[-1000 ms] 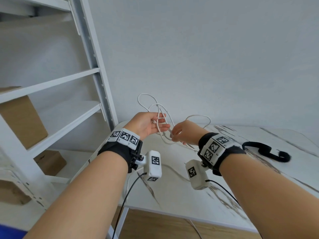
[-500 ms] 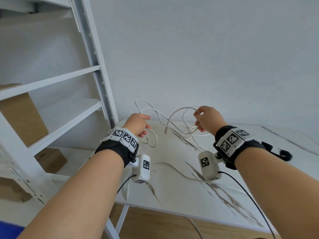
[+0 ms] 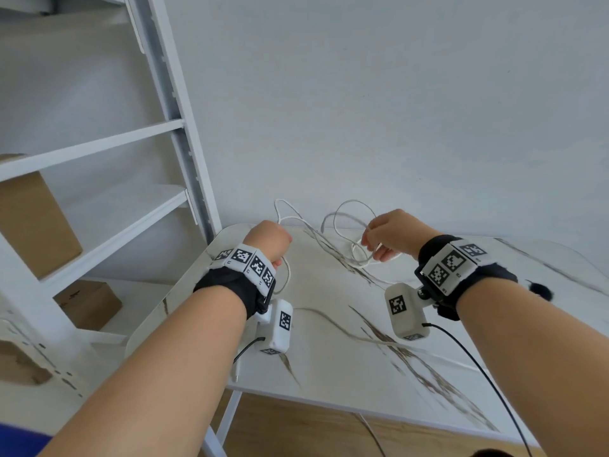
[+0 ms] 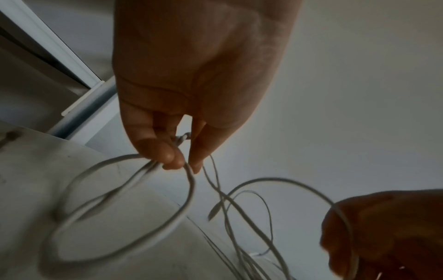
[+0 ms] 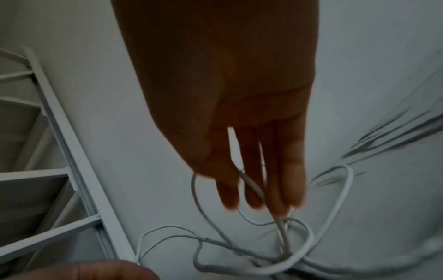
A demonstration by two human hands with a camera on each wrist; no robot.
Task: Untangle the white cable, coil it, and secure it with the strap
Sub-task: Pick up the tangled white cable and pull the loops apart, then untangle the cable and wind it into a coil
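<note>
A thin white cable (image 3: 352, 201) arcs in tangled loops above the marble table (image 3: 329, 357) between both raised hands. My left hand (image 3: 281, 253) pinches several strands, and one round loop (image 4: 124, 208) hangs below its fingertips (image 4: 172, 159). About a hand's width to the right, my right hand (image 3: 370, 247) holds another loop of the cable (image 5: 249, 186) between its thumb and fingers. A knot of crossing strands (image 5: 285, 253) lies under the right hand. The black strap (image 3: 540, 287) lies on the table at the right, mostly hidden behind my right wrist.
A white metal shelf unit (image 3: 108, 143) stands to the left of the table, with cardboard boxes (image 3: 33, 222) on its shelves. A plain white wall (image 3: 362, 94) runs behind the table. Thin black wires (image 3: 478, 367) hang from the wrist cameras.
A second ago the hands were together over the tangle. They have drawn apart, the right one going up and to the right, and the cable's loops now spread between them.
</note>
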